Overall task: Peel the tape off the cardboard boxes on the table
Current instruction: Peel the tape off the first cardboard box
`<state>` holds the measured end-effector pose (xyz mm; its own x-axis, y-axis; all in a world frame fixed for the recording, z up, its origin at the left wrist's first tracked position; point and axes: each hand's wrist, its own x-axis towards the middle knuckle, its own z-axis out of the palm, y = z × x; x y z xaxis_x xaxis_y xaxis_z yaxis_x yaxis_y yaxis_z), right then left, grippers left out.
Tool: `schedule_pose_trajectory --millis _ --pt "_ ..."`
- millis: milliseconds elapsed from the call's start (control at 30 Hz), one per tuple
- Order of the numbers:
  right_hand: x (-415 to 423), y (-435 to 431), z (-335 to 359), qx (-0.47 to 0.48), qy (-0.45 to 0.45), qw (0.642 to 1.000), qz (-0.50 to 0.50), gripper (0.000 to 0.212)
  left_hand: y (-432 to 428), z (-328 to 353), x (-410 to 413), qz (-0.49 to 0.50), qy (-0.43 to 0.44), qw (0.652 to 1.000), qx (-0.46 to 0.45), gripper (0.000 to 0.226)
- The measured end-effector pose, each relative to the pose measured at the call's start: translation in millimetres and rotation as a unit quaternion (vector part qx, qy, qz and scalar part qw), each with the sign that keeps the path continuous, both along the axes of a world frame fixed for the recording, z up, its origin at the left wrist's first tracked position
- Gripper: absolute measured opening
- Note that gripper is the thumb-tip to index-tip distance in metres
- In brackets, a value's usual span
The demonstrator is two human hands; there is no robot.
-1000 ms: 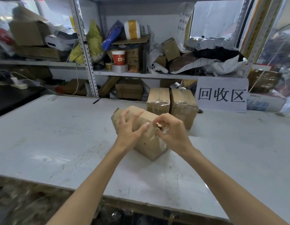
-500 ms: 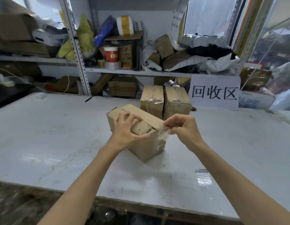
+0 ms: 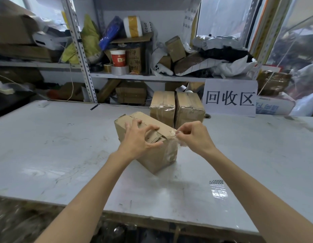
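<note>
Three cardboard boxes sit on the counter (image 3: 46, 155) in the head view: the near box (image 3: 152, 155) under the hands, and two taped boxes (image 3: 162, 109) side by side just behind it. The left hand (image 3: 140, 137) lies spread on the near box's top, fingers curled over the torn flap, holding nothing. The right hand (image 3: 196, 135) is closed in a pinch on the clear tape (image 3: 175, 137) lifting off the box's right top edge.

Thin tape like this could snap or split into slivers if pulled sharply, leaving strips on the side face; it could also take more cardboard skin with it. If the left hand eases off, the light box would likely slide or tip toward the pull.

Open counter lies to the right and front for drawing the tape away. The near edge is well apart from the box; a loose tape piece (image 3: 218, 189) lies close to it.
</note>
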<state>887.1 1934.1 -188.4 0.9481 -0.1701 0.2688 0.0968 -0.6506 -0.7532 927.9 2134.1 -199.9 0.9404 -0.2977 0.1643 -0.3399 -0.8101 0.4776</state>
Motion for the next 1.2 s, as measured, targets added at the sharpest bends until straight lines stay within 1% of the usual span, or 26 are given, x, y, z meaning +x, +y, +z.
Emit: schedule_pose_trajectory --millis 100,233,267,300,367,400,433,467,500,533,667,767,833,967,1067,1200 --pt "-3.9 -11.3 -4.7 0.044 0.034 0.998 -0.007 0.012 5.9 1.0 -2.1 -0.016 -0.003 1.0 -0.027 0.057" --pt "-4.3 -12.5 -7.0 0.068 0.051 0.996 -0.018 0.011 9.2 1.6 -4.6 -0.024 0.001 0.999 -0.041 0.054" --pt "-3.8 -11.8 -6.5 0.09 0.056 0.994 -0.017 0.011 10.4 1.2 -5.1 -0.025 0.004 0.999 -0.045 0.053" --pt "-2.9 -11.8 -5.8 0.133 0.061 0.989 -0.014 0.012 11.1 0.7 -5.3 -0.024 0.007 0.998 -0.05 0.053" --pt "-2.2 -11.2 -2.5 0.217 0.066 0.974 -0.006 0.006 10.2 -1.4 -6.0 -0.01 0.007 0.999 -0.051 0.053" --pt "-1.3 -11.1 -1.7 0.221 0.064 0.973 -0.004 0.015 8.3 -2.6 -6.5 -0.001 0.003 0.999 -0.047 0.054" --pt "0.0 -10.3 -1.3 0.186 0.062 0.981 -0.002 0.025 5.7 -3.8 -7.2 0.009 -0.002 0.999 -0.042 0.055" --pt "0.1 -7.2 -1.0 0.136 0.057 0.989 0.002 0.03 2.9 -4.8 -7.9 0.019 -0.006 0.999 -0.04 0.057" --pt "-0.4 -2.8 -0.6 0.097 0.049 0.994 0.003 0.029 0.1 -5.9 -8.5 0.028 -0.011 0.999 -0.041 0.059" --pt "-0.4 1.0 -0.9 0.079 0.043 0.996 0.003 0.024 -2.2 -6.7 -8.4 0.036 -0.019 0.998 -0.045 0.061" --pt "1.6 4.0 -4.2 0.105 0.037 0.994 -0.021 0.01 -4.8 -8.3 -6.8 0.05 -0.035 0.997 -0.049 0.061" --pt "-1.3 -0.6 -9.7 0.162 0.044 0.985 -0.031 0.014 -3.3 -8.4 -5.2 0.038 -0.028 0.998 -0.052 0.059" --pt "-2.8 -2.7 -12.4 0.15 0.049 0.987 -0.042 0.017 -3.5 -9.7 -4.9 0.035 -0.025 0.997 -0.064 0.057" --pt "0.8 -5.5 -14.2 0.105 0.074 0.988 -0.088 0.019 -4.8 -12.8 -2.8 0.036 -0.019 0.997 -0.059 0.058" --pt "3.9 -8.0 -14.7 0.108 0.089 0.985 -0.105 0.015 -6.1 -12.6 -2.6 0.034 -0.022 0.997 -0.061 0.058" --pt "4.0 -7.2 -18.2 0.083 0.086 0.986 -0.113 0.007 -5.7 -11.9 -4.6 0.031 -0.024 0.997 -0.063 0.057"
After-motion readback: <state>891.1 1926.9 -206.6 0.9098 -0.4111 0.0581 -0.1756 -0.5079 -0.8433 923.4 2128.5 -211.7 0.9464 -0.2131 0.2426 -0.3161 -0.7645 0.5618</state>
